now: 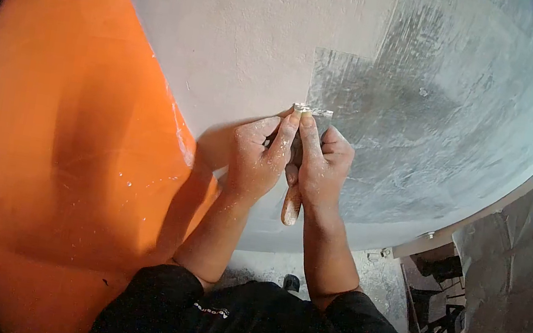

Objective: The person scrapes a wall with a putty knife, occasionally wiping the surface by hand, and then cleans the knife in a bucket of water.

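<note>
Both my hands grip one scraper, held up against the wall. My left hand (261,149) wraps round its left side, the thumb pressed near the top edge. My right hand (324,161) holds the right side, its thumb beside the other thumb. The scraper's wooden handle (291,207) points down between my wrists. Its flat metal blade (321,113) shows a pale, dusty edge at the top; the fingers behind it are mostly hidden. White dust and specks cover both hands. Around the blade, the wall meets a grey scraped patch (384,101) and a pale coated area (251,35).
An orange wall (39,134) with white specks fills the left side. At the lower right are a grey sheet (511,269) and dark chair-like objects (440,313). Dusty floor (359,282) shows below the wall.
</note>
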Tool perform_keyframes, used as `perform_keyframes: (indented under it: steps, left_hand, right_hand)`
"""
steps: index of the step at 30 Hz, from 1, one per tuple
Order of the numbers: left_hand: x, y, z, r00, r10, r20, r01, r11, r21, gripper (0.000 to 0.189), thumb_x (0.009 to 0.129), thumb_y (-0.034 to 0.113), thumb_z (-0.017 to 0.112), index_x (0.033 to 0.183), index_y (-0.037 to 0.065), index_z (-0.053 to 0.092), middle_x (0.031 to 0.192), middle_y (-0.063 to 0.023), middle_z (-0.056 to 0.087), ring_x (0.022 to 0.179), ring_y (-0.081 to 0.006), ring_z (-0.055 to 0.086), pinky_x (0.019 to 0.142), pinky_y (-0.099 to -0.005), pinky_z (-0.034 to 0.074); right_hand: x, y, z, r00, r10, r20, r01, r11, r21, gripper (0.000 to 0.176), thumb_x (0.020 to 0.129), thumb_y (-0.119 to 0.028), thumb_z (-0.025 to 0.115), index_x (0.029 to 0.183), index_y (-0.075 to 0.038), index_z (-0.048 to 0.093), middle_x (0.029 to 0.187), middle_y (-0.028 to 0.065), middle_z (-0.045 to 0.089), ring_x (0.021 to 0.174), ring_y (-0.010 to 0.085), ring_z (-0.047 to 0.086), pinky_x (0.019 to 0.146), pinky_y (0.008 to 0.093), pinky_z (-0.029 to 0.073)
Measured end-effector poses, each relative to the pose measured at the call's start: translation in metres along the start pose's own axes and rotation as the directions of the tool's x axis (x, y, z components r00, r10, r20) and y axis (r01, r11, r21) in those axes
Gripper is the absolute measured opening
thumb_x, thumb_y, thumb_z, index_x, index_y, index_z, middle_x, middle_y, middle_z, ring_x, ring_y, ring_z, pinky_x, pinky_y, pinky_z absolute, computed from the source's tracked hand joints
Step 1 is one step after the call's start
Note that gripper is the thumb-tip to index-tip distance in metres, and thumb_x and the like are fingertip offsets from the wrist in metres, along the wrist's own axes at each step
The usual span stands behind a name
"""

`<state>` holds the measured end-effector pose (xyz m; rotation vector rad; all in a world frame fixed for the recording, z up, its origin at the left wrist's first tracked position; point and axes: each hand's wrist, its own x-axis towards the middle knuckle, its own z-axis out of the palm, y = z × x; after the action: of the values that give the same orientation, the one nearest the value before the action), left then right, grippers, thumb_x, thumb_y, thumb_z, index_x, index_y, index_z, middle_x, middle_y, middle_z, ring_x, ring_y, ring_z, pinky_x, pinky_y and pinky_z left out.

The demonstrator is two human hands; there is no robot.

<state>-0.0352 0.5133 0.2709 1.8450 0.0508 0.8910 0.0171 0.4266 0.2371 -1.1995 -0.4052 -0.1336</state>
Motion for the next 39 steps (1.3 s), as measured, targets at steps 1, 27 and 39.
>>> perform_keyframes:
  steps: [1, 27, 39]
  left_hand:
    - [0.001, -0.001, 0.000, 1.000, 0.018, -0.002, -0.018, 1.000, -0.010, 0.030, 0.098, 0.014, 0.060, 0.075, -0.006, 0.063, 0.057, -0.0022, 0.054, 0.056, -0.0055, 0.044, 0.048, -0.0277, 0.037]
    - [-0.037, -0.046, 0.014, 0.994, 0.075, -0.082, -0.091, 0.973, -0.211, 0.022, 0.096, 0.014, 0.063, 0.084, -0.004, 0.067, 0.064, -0.0022, 0.059, 0.054, -0.0086, 0.049, 0.051, -0.0265, 0.041]
    - [-0.032, -0.011, 0.005, 0.999, 0.045, 0.012, -0.045, 0.998, 0.041, 0.019, 0.097, 0.014, 0.062, 0.091, -0.004, 0.066, 0.068, 0.0029, 0.057, 0.060, -0.0034, 0.047, 0.054, -0.0233, 0.041]
  right_hand:
    - [0.000, -0.001, 0.001, 1.000, 0.000, 0.002, 0.000, 1.000, 0.026, 0.023, 0.097, -0.018, 0.064, 0.085, 0.001, 0.068, 0.071, -0.0018, 0.063, 0.065, 0.0025, 0.050, 0.055, 0.0219, 0.042]
    - [-0.041, 0.002, -0.013, 0.988, 0.115, 0.100, -0.127, 0.983, 0.131, 0.025, 0.101, -0.023, 0.057, 0.088, -0.002, 0.060, 0.060, 0.0014, 0.056, 0.043, 0.0075, 0.049, 0.037, 0.0234, 0.037]
    - [-0.041, 0.012, -0.032, 0.947, 0.138, 0.289, -0.166, 0.983, 0.076, 0.030, 0.105, -0.032, 0.046, 0.100, -0.003, 0.055, 0.060, -0.0004, 0.050, 0.044, 0.0075, 0.046, 0.039, 0.0232, 0.035]
